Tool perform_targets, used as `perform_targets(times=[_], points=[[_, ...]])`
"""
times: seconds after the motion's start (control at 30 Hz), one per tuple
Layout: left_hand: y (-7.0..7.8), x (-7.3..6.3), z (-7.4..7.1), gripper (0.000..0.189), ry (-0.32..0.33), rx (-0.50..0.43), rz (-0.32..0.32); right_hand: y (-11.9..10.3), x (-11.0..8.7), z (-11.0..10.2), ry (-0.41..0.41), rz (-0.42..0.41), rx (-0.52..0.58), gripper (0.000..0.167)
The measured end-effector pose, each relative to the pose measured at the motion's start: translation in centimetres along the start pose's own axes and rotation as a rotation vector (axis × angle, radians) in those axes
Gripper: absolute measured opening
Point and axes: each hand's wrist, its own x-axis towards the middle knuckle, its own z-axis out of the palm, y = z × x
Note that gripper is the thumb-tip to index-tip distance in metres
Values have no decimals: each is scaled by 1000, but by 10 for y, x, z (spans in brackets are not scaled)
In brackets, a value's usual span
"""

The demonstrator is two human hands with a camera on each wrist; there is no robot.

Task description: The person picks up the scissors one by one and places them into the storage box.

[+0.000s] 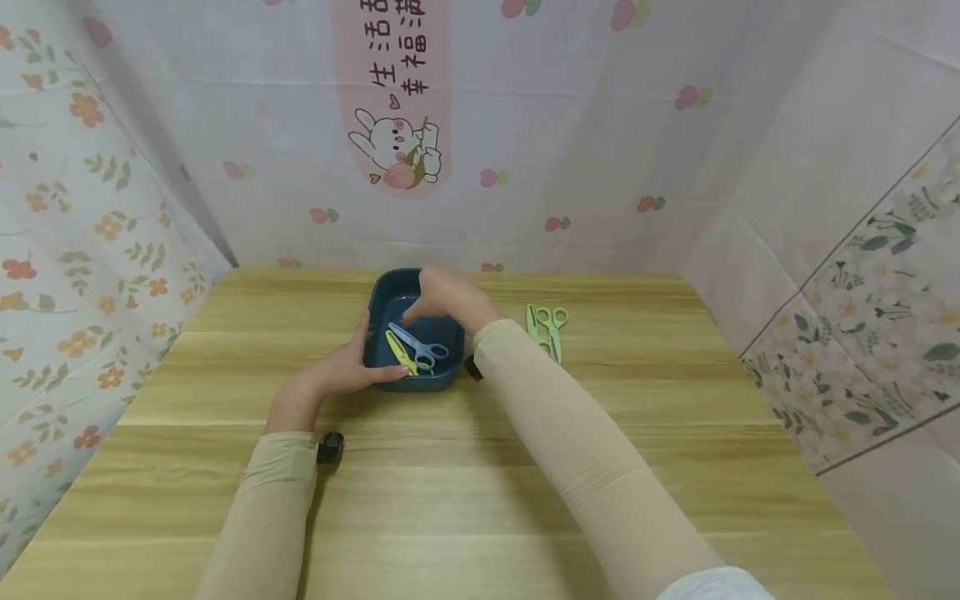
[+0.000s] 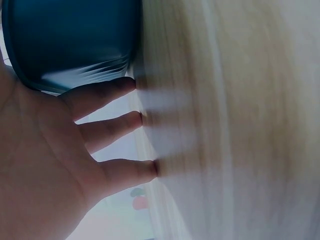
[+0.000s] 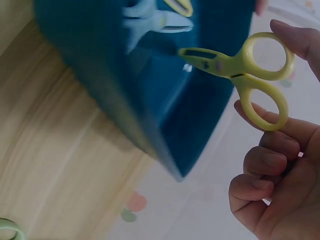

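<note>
A dark blue bin (image 1: pixel 422 383) sits on the table, holding blue scissors (image 1: pixel 423 347) and yellow scissors (image 1: pixel 401 352). My left hand (image 1: pixel 337 364) rests against its left side, thumb along the front rim. In the left wrist view three fingers (image 2: pixel 111 132) stretch out straight beside the bin's wall (image 2: pixel 75 40). My right hand (image 1: pixel 446 297) is over the bin's far part. Between thumb and fingers it pinches the handle loops of another pair of yellow scissors (image 3: pixel 267 80), blades toward the bin (image 3: pixel 170 145); the head view hides this pair behind the hand.
Light green scissors (image 1: pixel 553 329) lie on the wooden table (image 1: pixel 675 400) right of the bin, apparently two pairs, partly behind the right forearm. A printed curtain (image 1: pixel 600 167) hangs along the table's back edge.
</note>
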Motion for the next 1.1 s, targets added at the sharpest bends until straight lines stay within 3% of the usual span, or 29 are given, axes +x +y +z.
perform_targets(times=[0.23, 0.5, 0.67, 1.1], points=[[0, 0, 1, 137, 5, 12, -8, 11, 2, 7, -9, 30, -5, 65], [1, -1, 1, 137, 4, 4, -9, 21, -2, -4, 118, -85, 154, 94], [2, -2, -1, 139, 0, 6, -11, 27, -5, -11, 175, -61, 145, 99], [6, -4, 0, 141, -3, 13, -19, 56, -16, -17, 156, -93, 237, 102]])
